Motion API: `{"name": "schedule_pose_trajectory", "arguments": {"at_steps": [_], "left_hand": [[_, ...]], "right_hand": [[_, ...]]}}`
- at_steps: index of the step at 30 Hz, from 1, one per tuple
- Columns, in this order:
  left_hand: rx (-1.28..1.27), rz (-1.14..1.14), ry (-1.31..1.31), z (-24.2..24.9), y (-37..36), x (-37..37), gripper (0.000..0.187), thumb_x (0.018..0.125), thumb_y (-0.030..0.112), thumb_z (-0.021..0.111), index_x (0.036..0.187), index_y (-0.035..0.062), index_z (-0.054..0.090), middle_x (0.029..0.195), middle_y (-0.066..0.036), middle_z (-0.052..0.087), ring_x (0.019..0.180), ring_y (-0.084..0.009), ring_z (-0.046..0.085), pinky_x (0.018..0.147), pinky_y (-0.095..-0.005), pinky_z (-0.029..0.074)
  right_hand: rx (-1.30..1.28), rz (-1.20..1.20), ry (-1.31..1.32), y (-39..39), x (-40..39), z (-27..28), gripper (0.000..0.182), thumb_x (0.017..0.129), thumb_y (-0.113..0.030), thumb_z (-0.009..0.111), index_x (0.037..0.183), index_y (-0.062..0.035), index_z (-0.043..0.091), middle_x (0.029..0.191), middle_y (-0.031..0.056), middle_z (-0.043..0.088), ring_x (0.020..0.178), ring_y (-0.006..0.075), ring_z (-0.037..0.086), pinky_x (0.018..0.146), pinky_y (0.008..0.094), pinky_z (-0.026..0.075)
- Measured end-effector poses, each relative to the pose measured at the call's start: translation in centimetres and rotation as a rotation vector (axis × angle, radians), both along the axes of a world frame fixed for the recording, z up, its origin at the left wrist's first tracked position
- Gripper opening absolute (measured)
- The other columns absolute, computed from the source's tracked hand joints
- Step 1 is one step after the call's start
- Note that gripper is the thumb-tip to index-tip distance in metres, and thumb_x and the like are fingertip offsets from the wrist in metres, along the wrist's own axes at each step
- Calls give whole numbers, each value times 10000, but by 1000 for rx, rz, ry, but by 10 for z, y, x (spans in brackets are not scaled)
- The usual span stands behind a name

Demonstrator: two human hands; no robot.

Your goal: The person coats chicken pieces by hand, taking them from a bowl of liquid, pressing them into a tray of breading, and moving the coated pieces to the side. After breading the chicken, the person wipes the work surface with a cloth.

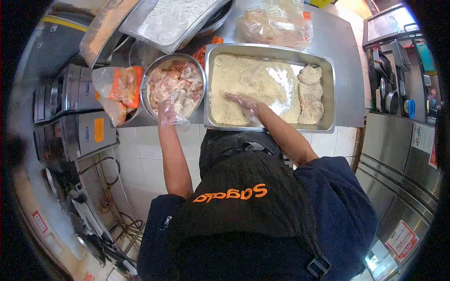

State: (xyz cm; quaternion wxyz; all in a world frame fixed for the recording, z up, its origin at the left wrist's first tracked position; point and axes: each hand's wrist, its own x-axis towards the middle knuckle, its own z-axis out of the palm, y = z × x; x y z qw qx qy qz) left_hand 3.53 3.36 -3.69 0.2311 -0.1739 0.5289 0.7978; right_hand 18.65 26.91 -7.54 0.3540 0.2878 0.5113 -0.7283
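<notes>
My left hand [171, 110], in a clear plastic glove, reaches into a round metal bowl [146, 104] of raw chicken pieces [174, 75] in a pale wet coating. Its fingers blend into the chicken, so whether they grip a piece is hidden. My right hand [244, 104], also gloved in clear plastic, is held low over the breadcrumbs [243, 70] with its fingers stretched out and nothing in them. Those crumbs fill most of a deep rectangular metal tray [330, 93]. Several crumb-coated chicken pieces [311, 93] lie in a column along the tray's right end.
Left of the bowl sits a plastic bag of chicken [123, 91]. Behind it stands a metal pan of white flour [173, 18]. More plastic bags [276, 25] lie at the back of the steel table [349, 70]. Fryer-like steel equipment [93, 131] stands at far left.
</notes>
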Motion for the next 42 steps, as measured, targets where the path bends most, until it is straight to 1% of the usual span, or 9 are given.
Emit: {"name": "schedule_pose_trajectory", "arguments": {"at_steps": [9,12,14,18,21,31,35,39,42], "left_hand": [[76,-2,52,-36,-30,-17,529,769,87,598,1253,24,394,1110,-97,511,970,-212,521,837,-315,461],[38,-62,24,5,-16,-6,474,760,88,604,1203,16,452,1046,-89,547,956,-192,529,836,-306,453],[28,-97,-10,7,-19,-4,457,758,92,610,1185,11,470,1026,-90,558,954,-187,535,836,-304,453],[8,-172,-30,-16,-27,-8,393,776,121,586,1138,0,493,1000,-106,577,864,-198,581,756,-312,493],[-76,-175,15,-17,-31,-12,406,774,120,584,1142,-13,476,1015,-115,569,853,-211,587,741,-324,504],[15,33,231,-5,-15,-3,622,757,105,626,1296,13,328,1171,-138,487,1026,-244,527,829,-369,485],[-76,-142,112,-35,-40,-13,613,769,116,624,1298,18,330,1176,-129,483,1023,-240,522,837,-363,477],[-66,-162,84,-45,-36,-17,604,781,128,622,1300,23,332,1180,-119,478,1021,-235,518,845,-357,468],[-80,-162,105,-47,-39,-16,597,790,137,620,1301,26,334,1184,-111,475,1019,-232,514,851,-353,462]], "right_hand": [[284,-204,536,48,-28,-14,601,787,-449,540,1263,-100,430,1364,157,334,1275,326,283,1051,438,224],[1042,782,345,80,-53,-3,591,789,-441,522,1234,-56,460,1269,187,444,1224,316,371,1037,372,275],[1282,118,272,81,-42,-9,562,820,-450,455,1198,-35,484,1194,207,501,1168,350,417,1011,382,298],[1992,-66,483,35,-53,-48,491,873,-417,370,1159,-44,511,1180,205,507,1144,342,432,1011,454,264],[1509,281,390,24,-38,-28,540,867,-473,362,1190,-60,490,1321,191,379,1260,330,301,1054,491,142],[1516,219,598,36,-34,-40,421,806,-387,523,1098,-87,562,1099,109,566,1085,303,457,976,449,278],[1573,105,665,39,-29,-56,360,881,-192,419,1228,-109,465,1093,166,531,1050,360,479,888,493,360],[2142,597,658,43,-34,-40,490,852,-414,434,1192,-65,481,1140,178,520,1099,332,446,972,483,268],[1578,260,333,26,-24,-30,636,861,-459,365,1346,-53,301,1380,210,285,1294,365,225,1072,462,126]]}}
